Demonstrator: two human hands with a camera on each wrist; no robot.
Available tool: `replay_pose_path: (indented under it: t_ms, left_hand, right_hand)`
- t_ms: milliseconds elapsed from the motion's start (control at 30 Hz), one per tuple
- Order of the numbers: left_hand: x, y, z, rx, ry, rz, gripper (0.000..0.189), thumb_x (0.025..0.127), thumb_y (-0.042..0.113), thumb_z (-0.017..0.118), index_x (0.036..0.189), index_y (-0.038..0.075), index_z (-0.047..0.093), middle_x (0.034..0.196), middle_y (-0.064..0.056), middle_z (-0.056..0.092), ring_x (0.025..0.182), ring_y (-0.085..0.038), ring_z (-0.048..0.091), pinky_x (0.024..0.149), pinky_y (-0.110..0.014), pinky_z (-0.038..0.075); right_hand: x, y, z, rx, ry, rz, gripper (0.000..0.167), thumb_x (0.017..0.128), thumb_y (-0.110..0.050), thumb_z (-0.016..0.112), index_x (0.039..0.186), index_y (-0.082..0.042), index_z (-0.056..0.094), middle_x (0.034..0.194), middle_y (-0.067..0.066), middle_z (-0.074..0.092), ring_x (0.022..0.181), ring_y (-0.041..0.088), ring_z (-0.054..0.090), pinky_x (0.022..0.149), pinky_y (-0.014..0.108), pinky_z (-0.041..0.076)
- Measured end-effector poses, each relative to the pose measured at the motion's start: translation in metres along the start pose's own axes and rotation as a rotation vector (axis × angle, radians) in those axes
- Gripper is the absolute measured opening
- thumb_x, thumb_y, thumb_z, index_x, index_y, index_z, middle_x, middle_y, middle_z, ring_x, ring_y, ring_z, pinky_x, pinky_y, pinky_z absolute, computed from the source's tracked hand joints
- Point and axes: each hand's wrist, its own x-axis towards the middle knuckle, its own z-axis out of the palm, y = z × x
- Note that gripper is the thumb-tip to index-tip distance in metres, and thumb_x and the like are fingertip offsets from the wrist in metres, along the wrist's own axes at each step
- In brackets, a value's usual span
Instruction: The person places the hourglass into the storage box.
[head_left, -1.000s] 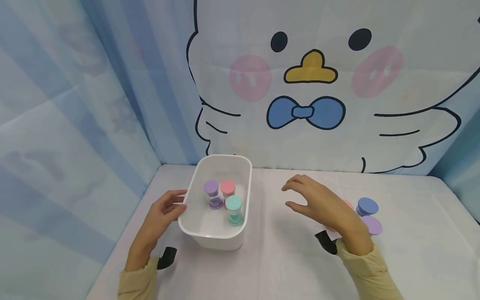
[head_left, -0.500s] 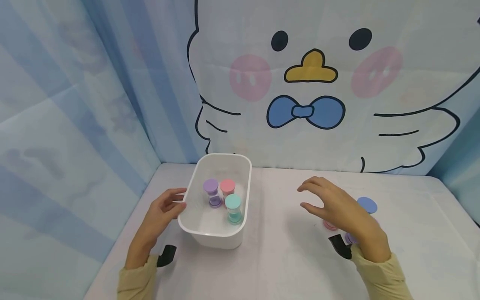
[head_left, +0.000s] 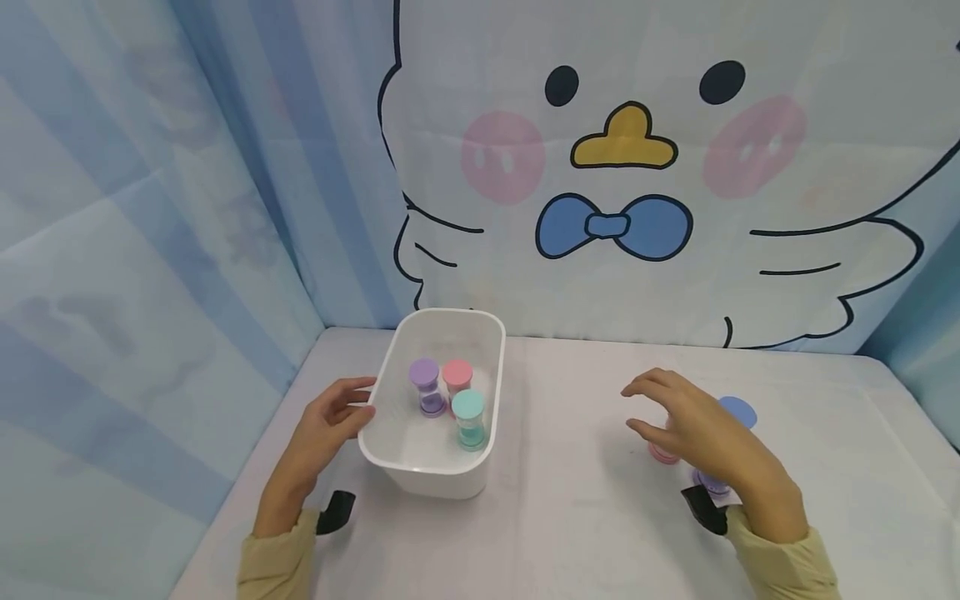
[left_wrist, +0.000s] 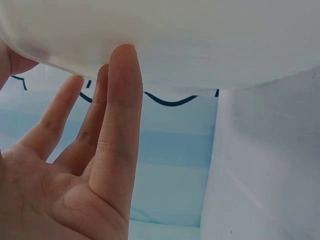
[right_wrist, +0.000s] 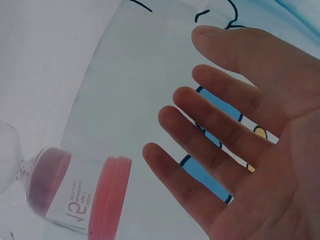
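A white plastic bin (head_left: 435,482) holds three sand timers standing upright: a purple one (head_left: 424,373), a pink one (head_left: 457,374) and a teal one (head_left: 468,406). My left hand (head_left: 315,437) rests its fingertips against the bin's left side; the left wrist view shows those fingers extended against the outer wall (left_wrist: 200,45). Over the table at the right, my right hand (head_left: 708,433) is held with fingers spread and nothing between them. Beneath and around it are a pink sand timer (right_wrist: 107,195), a blue-topped one (head_left: 739,410) and a purple one (head_left: 711,482), partly hidden by the hand.
A white cloth covers the table (head_left: 555,533). Behind it hangs a curtain (head_left: 615,292) printed with a cartoon bird, and a blue-and-white curtain (head_left: 150,333) runs along the left. Black straps (head_left: 335,512) sit by both wrists.
My right hand has moved right and toward me, from beside the bin to over the sand timers, its fingers staying spread. My left hand and the bin have stayed in place.
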Motion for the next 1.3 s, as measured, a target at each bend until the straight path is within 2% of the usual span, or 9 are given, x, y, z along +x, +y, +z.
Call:
replay_pose_path:
  t_ms: [200,333,600,700,1033,1167,1300]
  left_hand:
    - [-0.001,0.0,0.0,-0.006,0.002,0.001,0.047,0.097,0.027,0.066,0.139,0.013,0.053,0.131,-0.017,0.059,0.111,-0.03,0.065,0.084,-0.028,0.055]
    - [0.0,-0.001,-0.001,-0.009,0.005,-0.001,0.047,0.096,0.028,0.066,0.139,0.013,0.053,0.13,-0.016,0.06,0.108,-0.025,0.066,0.083,-0.028,0.055]
    - [0.0,-0.001,0.0,-0.018,0.006,0.003,0.046,0.096,0.027,0.066,0.139,0.013,0.053,0.13,-0.017,0.06,0.11,-0.03,0.065,0.083,-0.026,0.055]
    - [0.0,-0.001,0.001,-0.02,0.005,0.003,0.046,0.096,0.027,0.066,0.139,0.013,0.053,0.131,-0.017,0.059,0.11,-0.03,0.065,0.083,-0.027,0.055]
    - [-0.001,-0.001,0.002,-0.012,0.012,0.016,0.046,0.097,0.025,0.066,0.138,0.012,0.054,0.13,-0.018,0.06,0.11,-0.032,0.065,0.083,-0.027,0.055]
    - [-0.002,0.001,0.002,-0.01,0.013,0.018,0.047,0.097,0.027,0.066,0.139,0.013,0.053,0.131,-0.018,0.06,0.111,-0.032,0.064,0.084,-0.027,0.054]
    - [-0.002,0.001,0.001,-0.015,0.006,0.024,0.046,0.097,0.025,0.066,0.139,0.013,0.053,0.13,-0.018,0.059,0.11,-0.03,0.064,0.083,-0.027,0.055]
  right_hand:
    - [-0.005,0.006,-0.002,0.011,-0.031,0.04,0.033,0.084,-0.016,0.08,0.114,-0.01,0.068,0.117,0.008,0.063,0.11,0.031,0.06,0.094,0.053,0.051]
    - [-0.008,0.009,-0.003,0.012,-0.057,0.08,0.035,0.083,-0.017,0.08,0.115,-0.009,0.068,0.119,0.011,0.062,0.112,0.035,0.058,0.093,0.056,0.051]
    - [-0.016,0.016,-0.008,0.048,-0.065,0.105,0.037,0.084,-0.016,0.079,0.118,-0.007,0.065,0.125,0.015,0.059,0.116,0.037,0.054,0.094,0.059,0.048]
    - [-0.02,0.019,-0.01,0.026,-0.062,0.121,0.038,0.083,-0.015,0.079,0.118,-0.006,0.065,0.125,0.016,0.058,0.117,0.038,0.053,0.094,0.06,0.048]
    - [-0.025,0.03,-0.01,-0.005,-0.04,0.142,0.041,0.079,-0.014,0.083,0.115,-0.001,0.066,0.12,0.018,0.061,0.113,0.039,0.056,0.095,0.061,0.046]
    - [-0.026,0.032,-0.009,-0.004,-0.037,0.15,0.042,0.078,-0.012,0.083,0.115,0.0,0.066,0.119,0.019,0.061,0.108,0.037,0.058,0.092,0.059,0.049]
    - [-0.026,0.032,-0.008,-0.018,-0.056,0.194,0.043,0.079,-0.013,0.083,0.117,0.0,0.065,0.119,0.018,0.061,0.101,0.033,0.06,0.088,0.055,0.053]
